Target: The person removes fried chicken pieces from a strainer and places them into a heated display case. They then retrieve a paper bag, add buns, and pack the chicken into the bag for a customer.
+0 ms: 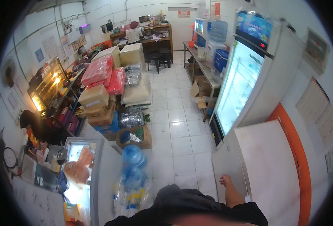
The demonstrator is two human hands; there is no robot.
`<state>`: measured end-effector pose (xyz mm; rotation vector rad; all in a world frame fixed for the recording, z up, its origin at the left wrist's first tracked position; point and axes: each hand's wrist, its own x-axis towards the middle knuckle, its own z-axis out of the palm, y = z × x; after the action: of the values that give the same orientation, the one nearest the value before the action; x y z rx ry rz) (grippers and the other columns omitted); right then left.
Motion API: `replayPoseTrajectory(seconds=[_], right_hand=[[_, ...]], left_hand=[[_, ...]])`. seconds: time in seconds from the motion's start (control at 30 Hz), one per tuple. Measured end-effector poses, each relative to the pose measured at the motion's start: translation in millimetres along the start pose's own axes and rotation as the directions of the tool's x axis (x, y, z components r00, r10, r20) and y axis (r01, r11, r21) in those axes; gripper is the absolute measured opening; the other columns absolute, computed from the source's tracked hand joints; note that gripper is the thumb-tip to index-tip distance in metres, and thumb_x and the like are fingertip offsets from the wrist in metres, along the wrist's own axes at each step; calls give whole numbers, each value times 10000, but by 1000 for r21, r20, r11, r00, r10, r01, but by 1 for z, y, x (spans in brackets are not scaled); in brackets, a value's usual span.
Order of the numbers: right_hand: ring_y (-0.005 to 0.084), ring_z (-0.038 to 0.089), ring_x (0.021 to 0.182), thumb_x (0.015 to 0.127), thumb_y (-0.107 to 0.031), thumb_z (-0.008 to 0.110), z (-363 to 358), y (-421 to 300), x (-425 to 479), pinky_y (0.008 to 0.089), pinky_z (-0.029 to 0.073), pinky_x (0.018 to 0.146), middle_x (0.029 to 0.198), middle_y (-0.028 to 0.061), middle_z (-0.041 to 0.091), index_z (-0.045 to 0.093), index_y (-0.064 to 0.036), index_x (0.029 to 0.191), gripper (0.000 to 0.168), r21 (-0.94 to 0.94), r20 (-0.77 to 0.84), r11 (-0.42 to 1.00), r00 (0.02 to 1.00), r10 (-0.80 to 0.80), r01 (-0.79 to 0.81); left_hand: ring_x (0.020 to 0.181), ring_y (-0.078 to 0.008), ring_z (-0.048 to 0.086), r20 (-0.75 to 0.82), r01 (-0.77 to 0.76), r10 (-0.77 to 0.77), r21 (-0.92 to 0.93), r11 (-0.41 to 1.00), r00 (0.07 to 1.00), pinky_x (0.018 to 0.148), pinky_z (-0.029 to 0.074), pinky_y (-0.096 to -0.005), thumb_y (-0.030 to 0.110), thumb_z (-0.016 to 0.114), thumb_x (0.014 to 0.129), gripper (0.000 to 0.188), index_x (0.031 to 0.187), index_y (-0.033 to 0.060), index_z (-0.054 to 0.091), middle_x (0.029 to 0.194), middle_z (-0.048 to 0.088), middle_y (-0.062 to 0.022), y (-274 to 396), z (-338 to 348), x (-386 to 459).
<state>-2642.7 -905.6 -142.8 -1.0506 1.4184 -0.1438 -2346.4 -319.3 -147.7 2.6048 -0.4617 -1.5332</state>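
My right hand (225, 180) hangs at the right side of my body, its fingers loosely curled, close to the front of a white chest freezer (268, 166). I see nothing held in it, though the grip is too small to make out well. My left hand is out of view. Before me runs a white tiled floor (180, 147). Left of it, blue water jugs (134, 156) and a clear plastic bag of small bottles (132, 197) stand beside a lit display freezer (98, 175) with wrapped orange-brown items (80, 169) on its top.
A glass-door fridge (235, 90) and a metal table (206, 70) line the right side. Stacked cartons (98, 113), red plastic packs (98, 72) and an open cardboard box (146, 138) stand left. One person (42, 127) is at the left; another (133, 34) is at the back counter.
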Motion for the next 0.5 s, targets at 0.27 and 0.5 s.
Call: replayPoseTrajectory(seconds=[0.27, 0.5], right_hand=[[326, 675, 901, 933, -196, 586, 205, -257, 169, 481, 548, 766, 1103, 124, 657, 534, -74, 1245, 339, 17, 218, 999, 975, -43, 40], [381, 685, 715, 879, -108, 550, 209, -309, 303, 492, 560, 571, 980, 168, 645, 588, -9, 1081, 228, -96, 167, 960, 946, 276, -263]], left_hand=[[1204, -358, 583, -92, 135, -146, -118, 984, 985, 1046, 435, -477, 306, 549, 899, 415, 1226, 74, 657, 1268, 638, -202, 74, -199, 140], [1124, -325, 632, -397, -202, 85, -264, 943, 914, 960, 501, -427, 278, 621, 881, 461, 1319, 138, 619, 1237, 662, -163, 242, -481, 399]])
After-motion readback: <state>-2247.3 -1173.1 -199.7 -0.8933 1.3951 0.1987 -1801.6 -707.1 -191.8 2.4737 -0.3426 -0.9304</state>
